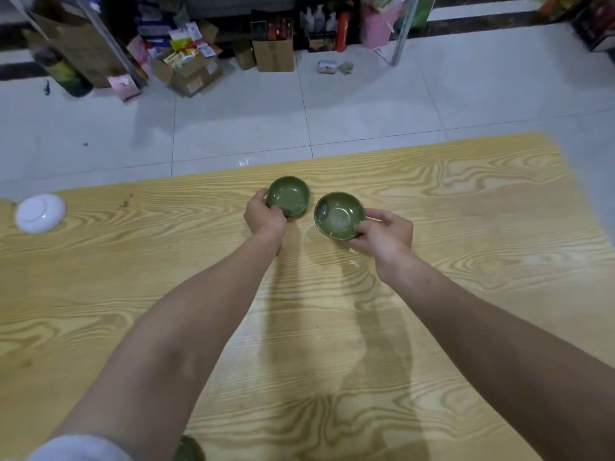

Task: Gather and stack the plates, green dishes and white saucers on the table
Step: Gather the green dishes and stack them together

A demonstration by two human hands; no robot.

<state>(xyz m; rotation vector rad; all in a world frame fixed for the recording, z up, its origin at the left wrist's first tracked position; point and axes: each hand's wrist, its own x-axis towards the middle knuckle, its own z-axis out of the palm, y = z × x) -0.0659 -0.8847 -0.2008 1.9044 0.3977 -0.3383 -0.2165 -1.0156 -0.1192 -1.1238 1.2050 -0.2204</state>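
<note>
From my remote seat I watched both hands work near the middle of the table's far edge, each gripping one green dish. The left hand was curled around the near-left side of the left green dish. That dish sat upright and close to the far edge, just beyond and to the right of the knuckles. I could not tell whether it rested on the wood or hung just above it.

The right hand pinched the right green dish at its near-right rim, with the thumb hooked over the lip and the fingers along the outside wall. This dish lay to the left of the hand, tilted with its opening turned toward the left one. It appeared to be raised over its own shadow on the wood. The two dishes were just beside each other and not touching.

A white saucer lay well apart at the table's far-left corner, bottom up, with its foot ring showing. A third green dish showed only in part at the near edge, beside the left forearm, and a white sleeve covered the upper part of that arm. Beyond the table were grey floor tiles and cardboard boxes.
</note>
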